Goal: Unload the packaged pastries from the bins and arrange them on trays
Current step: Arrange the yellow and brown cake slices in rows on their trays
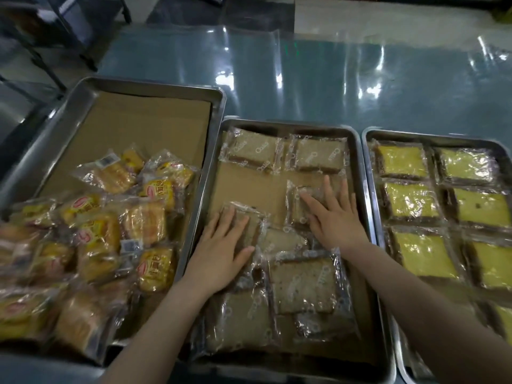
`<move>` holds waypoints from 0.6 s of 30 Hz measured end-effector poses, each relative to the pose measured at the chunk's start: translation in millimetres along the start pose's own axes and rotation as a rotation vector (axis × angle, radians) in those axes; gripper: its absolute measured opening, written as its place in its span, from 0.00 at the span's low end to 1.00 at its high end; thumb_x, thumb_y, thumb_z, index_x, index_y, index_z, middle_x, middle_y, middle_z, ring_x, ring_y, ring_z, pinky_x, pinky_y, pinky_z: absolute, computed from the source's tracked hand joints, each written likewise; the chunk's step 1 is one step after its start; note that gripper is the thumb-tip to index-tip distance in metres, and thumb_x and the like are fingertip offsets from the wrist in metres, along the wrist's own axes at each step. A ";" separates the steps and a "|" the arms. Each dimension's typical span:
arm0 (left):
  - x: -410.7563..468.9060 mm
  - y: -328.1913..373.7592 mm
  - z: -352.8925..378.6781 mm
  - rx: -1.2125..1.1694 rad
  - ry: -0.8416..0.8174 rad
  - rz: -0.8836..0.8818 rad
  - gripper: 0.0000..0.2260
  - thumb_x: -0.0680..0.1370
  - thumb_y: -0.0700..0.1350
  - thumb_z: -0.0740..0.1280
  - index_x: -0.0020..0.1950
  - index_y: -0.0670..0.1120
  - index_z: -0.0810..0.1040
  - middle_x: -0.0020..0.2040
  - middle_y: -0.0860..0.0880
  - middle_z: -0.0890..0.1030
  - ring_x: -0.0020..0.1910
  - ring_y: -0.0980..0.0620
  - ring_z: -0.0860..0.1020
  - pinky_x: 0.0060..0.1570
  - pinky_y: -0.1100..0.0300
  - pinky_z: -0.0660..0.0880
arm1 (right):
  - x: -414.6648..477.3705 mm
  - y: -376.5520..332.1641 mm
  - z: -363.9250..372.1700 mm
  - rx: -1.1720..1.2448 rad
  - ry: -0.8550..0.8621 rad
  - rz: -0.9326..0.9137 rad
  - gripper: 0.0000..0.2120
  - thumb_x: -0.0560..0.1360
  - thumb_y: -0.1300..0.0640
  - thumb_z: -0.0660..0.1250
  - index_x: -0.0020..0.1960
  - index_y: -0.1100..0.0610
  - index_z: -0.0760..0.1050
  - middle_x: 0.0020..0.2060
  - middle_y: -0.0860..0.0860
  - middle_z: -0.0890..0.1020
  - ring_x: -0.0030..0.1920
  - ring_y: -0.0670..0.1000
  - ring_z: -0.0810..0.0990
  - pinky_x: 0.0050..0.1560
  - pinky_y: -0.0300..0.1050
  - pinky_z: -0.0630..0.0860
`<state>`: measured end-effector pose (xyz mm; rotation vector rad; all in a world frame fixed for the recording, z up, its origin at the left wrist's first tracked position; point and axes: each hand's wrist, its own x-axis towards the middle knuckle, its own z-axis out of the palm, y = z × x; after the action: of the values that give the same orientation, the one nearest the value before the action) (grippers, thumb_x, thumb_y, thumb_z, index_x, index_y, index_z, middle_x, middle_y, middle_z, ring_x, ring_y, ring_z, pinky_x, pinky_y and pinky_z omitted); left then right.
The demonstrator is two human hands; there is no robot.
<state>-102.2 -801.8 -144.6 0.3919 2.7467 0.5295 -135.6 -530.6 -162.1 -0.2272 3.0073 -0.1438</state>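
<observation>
Three metal trays lined with cardboard stand side by side. In the middle tray (357, 173) lie several clear packets of brown cake. My left hand (224, 250) lies flat with straight fingers on one packet (252, 217) at the tray's left side. My right hand (332, 214) presses flat on another packet (296, 206) near the tray's right side. Two packets (282, 153) sit in a neat row at the tray's far end. More packets (302, 284) overlap loosely at the near end.
The left tray (83, 106) holds a loose heap of yellow-wrapped pastries (97, 234) in its near half; its far half shows bare cardboard. The right tray (368, 173) is filled with rows of yellow cake packets (443, 206). A glossy blue-green table (332, 79) stretches beyond.
</observation>
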 end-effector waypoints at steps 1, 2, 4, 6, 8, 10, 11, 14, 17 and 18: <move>0.4 1.5 3.1 0.006 -0.020 -0.002 0.31 0.77 0.65 0.50 0.76 0.59 0.43 0.75 0.56 0.35 0.75 0.49 0.38 0.70 0.52 0.40 | -2.7 -2.4 -0.2 -0.013 -0.027 0.014 0.26 0.79 0.47 0.50 0.76 0.41 0.52 0.77 0.60 0.41 0.73 0.68 0.34 0.70 0.62 0.36; 0.8 2.6 4.7 0.025 -0.038 0.004 0.33 0.75 0.67 0.49 0.76 0.59 0.42 0.74 0.56 0.34 0.74 0.49 0.37 0.71 0.50 0.39 | -6.3 -4.4 0.0 -0.027 -0.045 0.022 0.26 0.79 0.47 0.49 0.76 0.41 0.50 0.76 0.62 0.40 0.73 0.69 0.35 0.70 0.62 0.37; 3.1 2.9 3.8 0.075 -0.082 0.030 0.36 0.73 0.69 0.50 0.76 0.59 0.42 0.75 0.56 0.34 0.74 0.50 0.37 0.70 0.47 0.39 | -15.4 -6.5 0.9 -0.051 -0.063 0.043 0.26 0.80 0.47 0.49 0.76 0.39 0.47 0.75 0.64 0.38 0.73 0.69 0.36 0.71 0.63 0.41; 9.0 2.2 -1.9 0.116 -0.114 0.067 0.34 0.75 0.66 0.55 0.76 0.58 0.44 0.76 0.57 0.37 0.74 0.49 0.38 0.70 0.44 0.38 | -23.2 -6.8 0.7 -0.031 -0.067 0.069 0.27 0.80 0.46 0.49 0.75 0.36 0.44 0.74 0.64 0.35 0.73 0.67 0.35 0.72 0.62 0.45; 19.0 3.7 -11.1 0.139 -0.136 0.130 0.31 0.77 0.59 0.59 0.76 0.59 0.47 0.75 0.61 0.41 0.75 0.50 0.38 0.68 0.42 0.34 | -26.9 -6.6 -1.6 0.013 -0.062 0.083 0.26 0.80 0.45 0.50 0.75 0.35 0.44 0.74 0.63 0.33 0.74 0.64 0.33 0.73 0.60 0.46; 29.8 8.7 -19.0 0.147 -0.164 0.184 0.30 0.78 0.51 0.60 0.76 0.58 0.49 0.74 0.62 0.45 0.75 0.52 0.39 0.67 0.42 0.33 | -28.1 -6.7 -3.7 0.053 -0.058 0.084 0.27 0.80 0.45 0.52 0.75 0.36 0.46 0.75 0.60 0.34 0.73 0.61 0.30 0.73 0.58 0.43; 34.9 11.9 -21.0 0.149 -0.187 0.191 0.29 0.78 0.47 0.60 0.76 0.58 0.49 0.75 0.60 0.46 0.75 0.52 0.41 0.68 0.42 0.34 | -28.3 -7.4 -4.9 0.069 -0.048 0.090 0.27 0.79 0.45 0.53 0.76 0.38 0.47 0.75 0.59 0.35 0.73 0.59 0.29 0.73 0.58 0.41; 48.5 21.5 -21.6 0.152 -0.229 0.212 0.33 0.77 0.36 0.59 0.76 0.58 0.51 0.77 0.58 0.48 0.75 0.54 0.45 0.70 0.43 0.38 | -31.1 -6.4 -9.3 0.069 0.053 0.099 0.28 0.78 0.48 0.60 0.76 0.51 0.57 0.77 0.58 0.47 0.76 0.58 0.39 0.75 0.57 0.46; 59.8 28.1 -20.7 0.216 -0.150 0.318 0.38 0.71 0.29 0.60 0.75 0.57 0.56 0.76 0.56 0.52 0.75 0.54 0.48 0.69 0.47 0.37 | -32.1 -4.8 -10.1 0.093 0.158 0.029 0.23 0.77 0.55 0.65 0.70 0.59 0.69 0.74 0.61 0.61 0.74 0.61 0.59 0.72 0.58 0.60; 62.6 28.6 -20.1 0.237 -0.103 0.340 0.37 0.71 0.29 0.60 0.75 0.56 0.57 0.76 0.55 0.53 0.75 0.53 0.50 0.69 0.48 0.38 | -31.2 -4.5 -9.0 0.081 0.133 0.020 0.22 0.79 0.55 0.63 0.71 0.60 0.67 0.74 0.61 0.61 0.74 0.61 0.59 0.73 0.56 0.59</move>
<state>-160.6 -762.4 -131.3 0.9276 2.6602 0.2505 -105.4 -529.4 -149.3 -0.1864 3.1256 -0.2898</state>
